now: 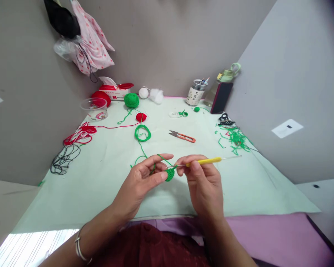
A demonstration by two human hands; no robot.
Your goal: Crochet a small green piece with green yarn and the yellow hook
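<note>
Between thumb and fingers, my left hand [143, 176] pinches a small green crochet piece [169, 174]. Green yarn runs over its raised index finger and back to a loose coil of green yarn [142, 133] on the table. My right hand [203, 181] is closed around a crochet hook [208, 161] with a yellow handle. The hook's thin metal shaft points left and meets the top edge of the green piece, where its tip is hard to make out. Beyond both hands lie orange-handled thread snips [182, 136].
A red yarn ball [141, 117] and green yarn ball [131, 100] sit farther back, near a clear tub [94, 109]. Green scraps [238, 139] lie at right, below a phone [222, 98] leaning on a bottle. Red yarn [80, 134] and dark cord [64, 159] lie left.
</note>
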